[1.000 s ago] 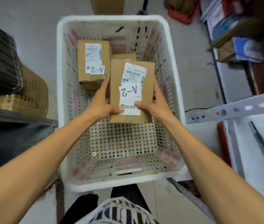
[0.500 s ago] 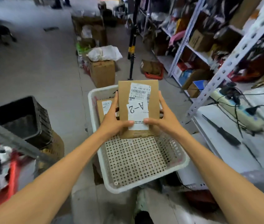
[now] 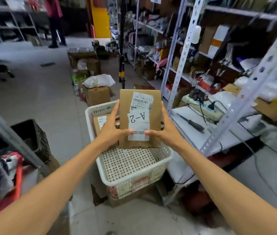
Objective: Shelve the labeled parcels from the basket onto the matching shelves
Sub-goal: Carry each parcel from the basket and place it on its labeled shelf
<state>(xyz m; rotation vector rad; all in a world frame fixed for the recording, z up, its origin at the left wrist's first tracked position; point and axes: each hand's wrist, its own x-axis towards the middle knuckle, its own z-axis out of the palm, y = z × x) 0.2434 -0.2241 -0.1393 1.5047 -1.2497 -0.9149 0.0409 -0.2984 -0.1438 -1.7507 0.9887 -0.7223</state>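
A person's two bare arms reach forward into a cluttered storeroom aisle, holding a flat brown cardboard parcel (image 3: 140, 116) upright in front of the camera. The left hand (image 3: 112, 131) grips its left edge and the right hand (image 3: 164, 131) its right edge, fingers curled behind and both thumbs pressed on the white label (image 3: 138, 126), where "A-2" is written large. A second ago the parcel sat low inside the white perforated basket (image 3: 134, 177) and the view looked straight down; now the parcel is lifted clear above the basket's far half and the view has risen to take in the aisle. At least one more labelled parcel (image 3: 100, 122) lies in the basket, behind the left hand. Grey metal shelving (image 3: 178, 65) packed with boxes and bags runs along the right side; on its low shelf just beside the basket lie a power strip (image 3: 202, 107) and a screwdriver (image 3: 192, 123). A black crate (image 3: 30, 136) stands to the left. The pick-up looks complete, and the next step is probably finding the shelf marked A-2; no shelf markings are legible here, so which shelf matches cannot be told.
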